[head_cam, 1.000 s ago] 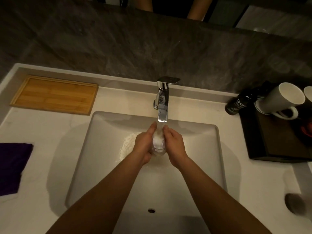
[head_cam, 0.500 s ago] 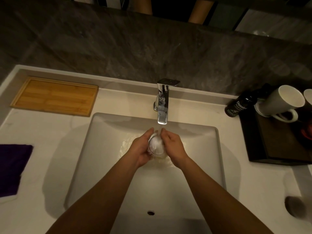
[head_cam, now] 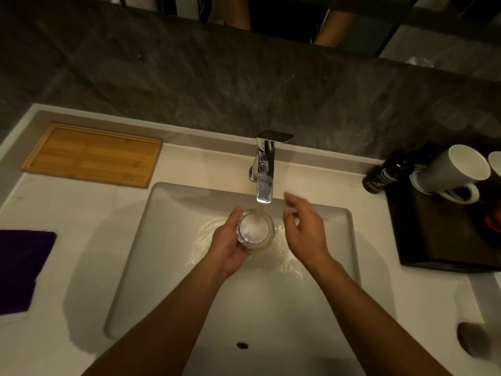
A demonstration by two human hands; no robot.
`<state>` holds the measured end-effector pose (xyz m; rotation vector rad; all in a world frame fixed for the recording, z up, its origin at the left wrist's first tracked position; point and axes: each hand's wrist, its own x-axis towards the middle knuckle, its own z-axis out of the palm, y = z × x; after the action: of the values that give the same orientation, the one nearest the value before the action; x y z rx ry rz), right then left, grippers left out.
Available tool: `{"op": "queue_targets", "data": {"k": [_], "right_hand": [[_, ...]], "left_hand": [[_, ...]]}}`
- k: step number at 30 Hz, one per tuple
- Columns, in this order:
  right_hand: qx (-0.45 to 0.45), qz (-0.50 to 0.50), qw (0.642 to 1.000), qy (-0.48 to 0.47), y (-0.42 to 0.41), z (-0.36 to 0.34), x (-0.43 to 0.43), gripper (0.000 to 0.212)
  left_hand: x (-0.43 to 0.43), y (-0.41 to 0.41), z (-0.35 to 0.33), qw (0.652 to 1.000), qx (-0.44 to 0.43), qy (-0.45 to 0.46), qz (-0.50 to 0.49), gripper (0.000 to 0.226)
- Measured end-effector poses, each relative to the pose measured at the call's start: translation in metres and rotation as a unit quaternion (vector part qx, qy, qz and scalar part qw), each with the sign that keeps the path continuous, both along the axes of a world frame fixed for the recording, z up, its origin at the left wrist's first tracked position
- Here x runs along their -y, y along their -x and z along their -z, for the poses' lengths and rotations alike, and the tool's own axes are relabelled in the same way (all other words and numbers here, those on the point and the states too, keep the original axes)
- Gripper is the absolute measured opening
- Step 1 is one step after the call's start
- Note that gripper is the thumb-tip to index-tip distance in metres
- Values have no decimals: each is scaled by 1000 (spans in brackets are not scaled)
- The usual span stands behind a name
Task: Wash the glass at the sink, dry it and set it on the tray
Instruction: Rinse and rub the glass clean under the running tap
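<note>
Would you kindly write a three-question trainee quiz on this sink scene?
1. True or false: the right hand grips the glass.
2. Which lies left of the sink? A) mug B) purple cloth C) bottle
3. Fill in: water from the tap falls into the ____.

Key: 1. False; only the left hand holds it. 2. B, the cloth; the mug and bottle stand to the right. 3. glass

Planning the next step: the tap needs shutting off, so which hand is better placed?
Probably the right hand: it is free, open, beside the chrome tap. The left hand holds the clear glass under the stream.
</note>
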<state>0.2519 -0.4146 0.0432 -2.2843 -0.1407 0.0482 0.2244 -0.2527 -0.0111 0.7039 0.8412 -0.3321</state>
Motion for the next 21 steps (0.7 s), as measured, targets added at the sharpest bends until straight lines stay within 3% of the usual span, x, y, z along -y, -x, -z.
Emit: {"op": "queue_targets", "data": {"k": [4,9,17,21], "right_hand": [[152,-70,978,122,-28,-47,-13,63],[143,-137,953,231,-53,-68,-24,64],[125,-108,957,238,-30,-46,-11,63],[123,-51,979,155,-12,-38,-11,58]], "left_hand": [[-5,-2,1,1000,-13,23,-3,41],[-8,-2,0,999,-12,37,-7,41],[-10,3,-17,999,-23,24,-9,50],[-11,7,-19,1000,-20,-9,4,45]]}}
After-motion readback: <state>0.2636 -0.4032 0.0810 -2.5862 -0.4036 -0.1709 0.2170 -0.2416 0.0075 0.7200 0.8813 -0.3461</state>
